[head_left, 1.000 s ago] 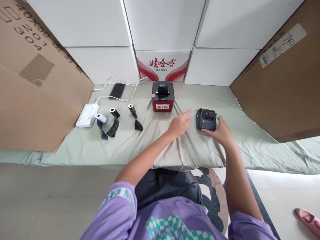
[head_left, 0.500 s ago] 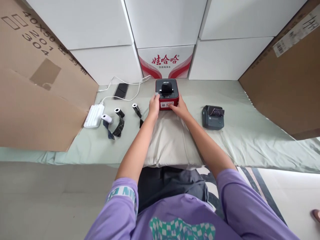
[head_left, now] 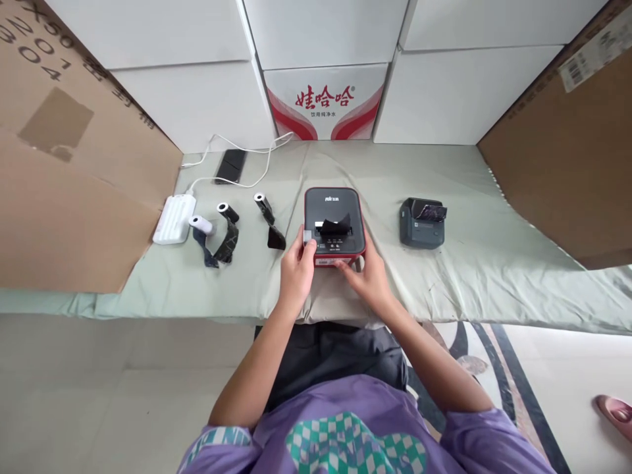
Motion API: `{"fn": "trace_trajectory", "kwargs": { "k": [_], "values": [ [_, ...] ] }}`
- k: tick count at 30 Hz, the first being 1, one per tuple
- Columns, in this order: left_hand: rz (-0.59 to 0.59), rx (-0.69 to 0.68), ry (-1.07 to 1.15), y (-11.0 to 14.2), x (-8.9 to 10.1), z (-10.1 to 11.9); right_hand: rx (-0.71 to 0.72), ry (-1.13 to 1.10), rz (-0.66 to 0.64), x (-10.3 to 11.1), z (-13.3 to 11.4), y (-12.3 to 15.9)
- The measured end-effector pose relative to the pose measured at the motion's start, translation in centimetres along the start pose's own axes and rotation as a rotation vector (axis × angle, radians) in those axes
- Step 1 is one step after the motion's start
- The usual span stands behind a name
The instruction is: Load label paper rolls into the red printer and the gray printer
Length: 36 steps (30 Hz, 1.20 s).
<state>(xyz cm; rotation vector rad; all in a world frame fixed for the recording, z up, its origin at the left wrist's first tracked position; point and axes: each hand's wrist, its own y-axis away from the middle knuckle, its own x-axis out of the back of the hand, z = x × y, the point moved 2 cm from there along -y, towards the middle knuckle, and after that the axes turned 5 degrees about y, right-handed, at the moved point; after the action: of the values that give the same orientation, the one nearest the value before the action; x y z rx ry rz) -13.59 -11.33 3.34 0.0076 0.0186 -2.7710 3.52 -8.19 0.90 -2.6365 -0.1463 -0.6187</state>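
Observation:
A black label printer with red sides (head_left: 332, 204) is between my two hands on the cloth-covered table. Black paper (head_left: 336, 226) sticks up from the slot in its top. My left hand (head_left: 297, 263) grips its left side, thumb on the front left corner of the top. My right hand (head_left: 369, 273) is closed around its right side and lower front edge. To the left lie several paper rolls: a roll with a black strip (head_left: 265, 209), another dark roll (head_left: 228, 214) and a white roll (head_left: 201, 225) with a dark strip. At right stands a smaller dark grey printer (head_left: 422, 227).
A white power bank (head_left: 174, 219) with a white cable lies at left, near a black phone-like slab (head_left: 230, 166). Cardboard boxes (head_left: 64, 197) (head_left: 567, 171) flank both sides. White boxes (head_left: 326, 105) line the back. The table's front edge runs just before my body.
Both hands have drawn the red and black printer toward me, away from the back boxes. More of its top now shows, and my view has shifted slightly. The other things stay put.

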Motion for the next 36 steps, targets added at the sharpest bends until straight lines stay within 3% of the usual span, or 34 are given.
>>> {"fn": "trace_trajectory", "kwargs": {
  "k": [4,9,14,26,28,31,36],
  "values": [
    [0.024,0.002,0.029,0.7,0.7,-0.9,0.015,0.014,-0.011,-0.6,0.4,1.6],
    [0.123,0.116,0.181,-1.9,1.9,-1.2,0.049,0.001,0.028,-1.2,1.1,1.5],
    [0.017,0.276,0.379,-3.5,2.4,-0.8,0.025,-0.032,0.013,-1.2,1.2,1.6],
    [0.021,0.209,0.353,-4.1,2.2,-1.1,-0.054,-0.136,0.003,-0.4,0.8,1.8],
    [-0.002,0.208,0.342,-4.1,2.2,-1.3,-0.162,-0.288,0.038,0.3,1.3,0.7],
    [-0.027,0.231,0.338,-4.2,2.4,-1.6,-0.37,-0.557,0.142,0.7,2.7,-3.4],
    [-0.068,0.113,0.226,-4.7,3.1,-0.5,-0.517,-0.662,0.337,-2.0,5.4,-11.8]
  ]
}}
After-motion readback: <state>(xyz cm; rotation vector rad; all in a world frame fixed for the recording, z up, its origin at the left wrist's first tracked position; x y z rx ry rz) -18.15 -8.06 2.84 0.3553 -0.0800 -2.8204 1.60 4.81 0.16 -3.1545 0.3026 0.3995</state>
